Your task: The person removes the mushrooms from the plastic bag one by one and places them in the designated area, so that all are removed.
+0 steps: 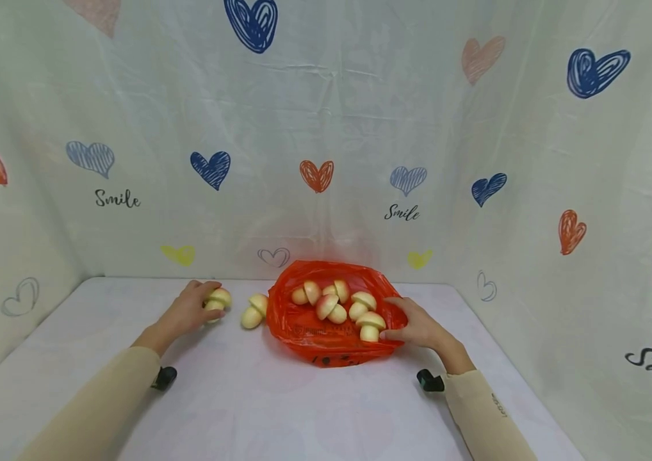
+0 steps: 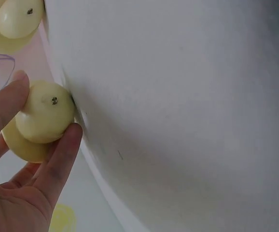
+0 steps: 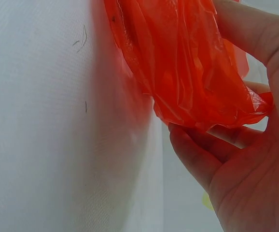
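My left hand [image 1: 189, 308] pinches a pale yellow mushroom [image 1: 220, 297] with a faintly reddish cap at the left of the table. In the left wrist view the thumb and fingers lie on either side of this mushroom's rounded stem [image 2: 45, 113], which has a small dark mark at its end. A second mushroom [image 1: 252, 314] lies between that hand and a red plastic bag [image 1: 326, 355]. Several more mushrooms [image 1: 335, 312] sit inside the wide-mouthed bag. My right hand [image 1: 423, 328] grips the bag's right side, thumb and fingers around the thin plastic [image 3: 188, 72].
The white table [image 1: 280, 410] meets a curtain [image 1: 355, 230] printed with hearts and "Smile" behind the bag. More curtain hangs at both sides. A black wrist device [image 1: 164, 378] shows by the left sleeve, another [image 1: 430, 380] by the right.
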